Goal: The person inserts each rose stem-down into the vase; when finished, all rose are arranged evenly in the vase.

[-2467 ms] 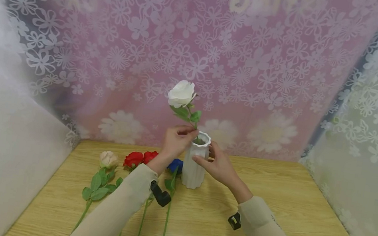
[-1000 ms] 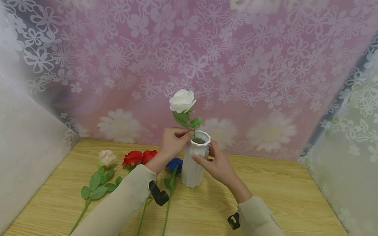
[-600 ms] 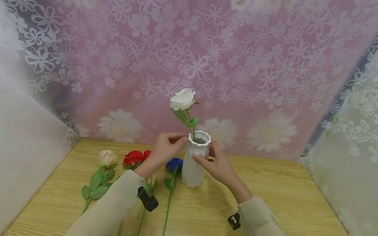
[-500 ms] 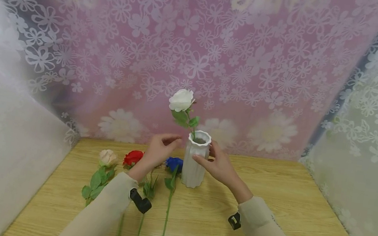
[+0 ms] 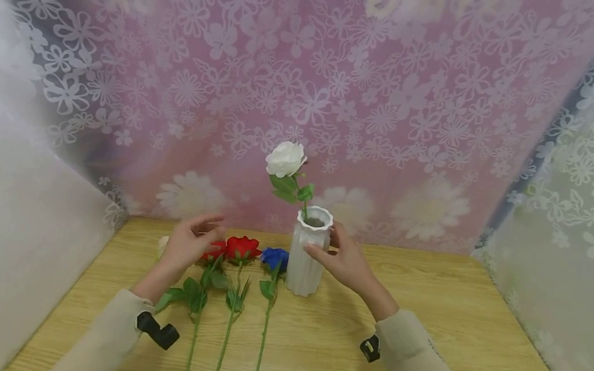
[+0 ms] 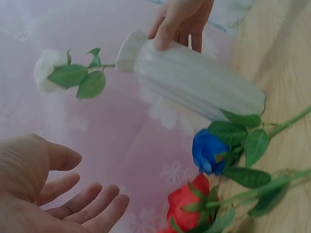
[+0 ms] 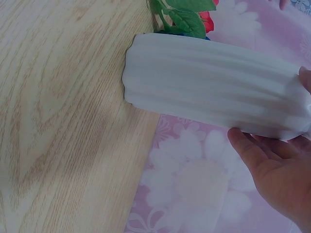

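Observation:
A white fluted vase (image 5: 305, 264) stands upright on the wooden table, and my right hand (image 5: 347, 263) grips its upper side with the thumb in front and fingers behind. Out of the vase's mouth rises a white rose (image 5: 285, 160), leaning left. My left hand (image 5: 185, 247) hovers over the flowers at the left, holding nothing; its fingers are spread and relaxed in the left wrist view. Beneath and beside it lie two red roses (image 5: 242, 249), one partly covered by the hand. A cream rose (image 5: 162, 246) is mostly hidden behind that hand.
A blue rose (image 5: 275, 260) lies close to the left of the vase, its long stem pointing toward me. Behind the table (image 5: 425, 330) hangs a pink flower-patterned curtain (image 5: 266, 80). Pale sheets (image 5: 577, 263) stand at both sides.
My left hand has let go of the white rose's stem and moved left and down toward the other flowers. The rose stays in the vase. My right hand keeps its hold.

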Demonstrator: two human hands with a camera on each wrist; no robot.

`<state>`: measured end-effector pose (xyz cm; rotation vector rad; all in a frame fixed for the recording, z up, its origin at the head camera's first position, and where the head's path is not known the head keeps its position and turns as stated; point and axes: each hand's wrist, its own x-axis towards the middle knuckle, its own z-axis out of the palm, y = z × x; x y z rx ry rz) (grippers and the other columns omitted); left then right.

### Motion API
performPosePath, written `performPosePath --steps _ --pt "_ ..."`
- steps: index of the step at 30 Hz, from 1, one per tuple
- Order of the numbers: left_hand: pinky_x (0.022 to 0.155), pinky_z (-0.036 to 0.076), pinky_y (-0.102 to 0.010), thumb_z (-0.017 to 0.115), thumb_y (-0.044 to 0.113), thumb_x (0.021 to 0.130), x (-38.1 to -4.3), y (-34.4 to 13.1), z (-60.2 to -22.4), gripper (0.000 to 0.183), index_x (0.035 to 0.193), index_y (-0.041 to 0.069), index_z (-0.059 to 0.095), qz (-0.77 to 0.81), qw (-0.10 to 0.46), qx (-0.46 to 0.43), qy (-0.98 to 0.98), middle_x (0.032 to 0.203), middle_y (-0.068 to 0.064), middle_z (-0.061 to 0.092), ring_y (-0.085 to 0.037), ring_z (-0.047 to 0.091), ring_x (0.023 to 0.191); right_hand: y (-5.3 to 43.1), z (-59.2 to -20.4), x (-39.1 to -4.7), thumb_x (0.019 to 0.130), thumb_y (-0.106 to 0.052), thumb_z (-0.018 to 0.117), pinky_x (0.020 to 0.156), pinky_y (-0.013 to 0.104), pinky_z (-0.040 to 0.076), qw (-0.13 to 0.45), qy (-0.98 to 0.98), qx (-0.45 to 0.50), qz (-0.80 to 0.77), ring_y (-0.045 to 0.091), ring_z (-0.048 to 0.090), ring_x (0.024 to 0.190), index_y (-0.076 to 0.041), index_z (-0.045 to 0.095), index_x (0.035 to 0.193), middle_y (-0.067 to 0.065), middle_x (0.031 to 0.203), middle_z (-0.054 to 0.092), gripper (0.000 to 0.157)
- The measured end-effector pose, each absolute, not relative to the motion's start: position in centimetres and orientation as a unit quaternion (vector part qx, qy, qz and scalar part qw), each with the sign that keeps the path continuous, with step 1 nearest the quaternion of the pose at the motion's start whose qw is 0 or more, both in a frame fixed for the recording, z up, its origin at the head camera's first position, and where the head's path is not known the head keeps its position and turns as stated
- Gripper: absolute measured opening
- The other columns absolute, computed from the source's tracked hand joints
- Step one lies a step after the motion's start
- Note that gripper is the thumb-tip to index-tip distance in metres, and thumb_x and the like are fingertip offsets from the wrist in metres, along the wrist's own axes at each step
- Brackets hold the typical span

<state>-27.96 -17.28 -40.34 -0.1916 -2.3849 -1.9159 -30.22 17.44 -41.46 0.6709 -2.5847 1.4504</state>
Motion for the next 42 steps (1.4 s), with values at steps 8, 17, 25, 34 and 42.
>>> performPosePath --steps 8,17,25,34,42 --pt "0.093 0.065 -0.034 0.067 0.021 0.106 -25.8 -21.8 -41.2 0.051 0.152 0.006 0.054 -0.625 0.027 -0.030 -0.779 0.126 -0.011 0.072 -0.001 0.073 0.095 17.2 -41.4 -30.2 0.100 -0.040 0.074 0.100 0.056 0.060 0.053 -0.852 0.221 0.472 0.040 0.065 0.131 -0.023 0.033 0.164 0.019 0.152 0.058 0.079" --pt "0.093 0.065 -0.035 0.069 0.022 0.104 -24.0 -27.0 -43.9 0.062 0.156 -0.003 0.045 -0.646 0.008 -0.016 -0.763 0.107 0.015 0.073 -0.003 0.075 0.096 17.4 -41.7 -30.2 0.100 -0.040 0.073 0.100 0.057 0.060 0.051 -0.855 0.217 0.467 0.040 0.064 0.131 -0.022 0.032 0.165 0.019 0.153 0.058 0.078" --pt "0.086 0.066 -0.033 0.068 0.016 0.105 -22.3 -30.3 -46.0 0.045 0.145 0.001 0.057 -0.651 0.012 0.014 -0.759 0.100 0.013 0.075 -0.009 0.077 0.093 17.3 -41.6 -29.9 0.100 -0.041 0.074 0.099 0.056 0.061 0.050 -0.856 0.212 0.469 0.039 0.065 0.131 -0.022 0.032 0.164 0.018 0.152 0.058 0.079" --pt "0.082 0.067 -0.035 0.066 0.009 0.103 -21.0 -31.8 -47.4 0.058 0.149 -0.018 0.043 -0.585 -0.022 0.051 -0.809 0.113 -0.020 0.077 -0.012 0.077 0.087 17.4 -41.5 -30.0 0.100 -0.041 0.074 0.100 0.057 0.060 0.050 -0.857 0.211 0.468 0.039 0.064 0.132 -0.022 0.031 0.165 0.018 0.153 0.057 0.080" --pt "0.076 0.067 -0.035 0.072 0.017 0.101 -20.8 -32.0 -48.9 0.060 0.146 -0.016 0.049 -0.550 -0.081 0.070 -0.828 0.106 -0.016 0.077 -0.020 0.077 0.086 17.5 -41.5 -30.1 0.099 -0.044 0.074 0.100 0.057 0.060 0.048 -0.857 0.208 0.468 0.038 0.064 0.133 -0.024 0.031 0.165 0.017 0.153 0.057 0.081"
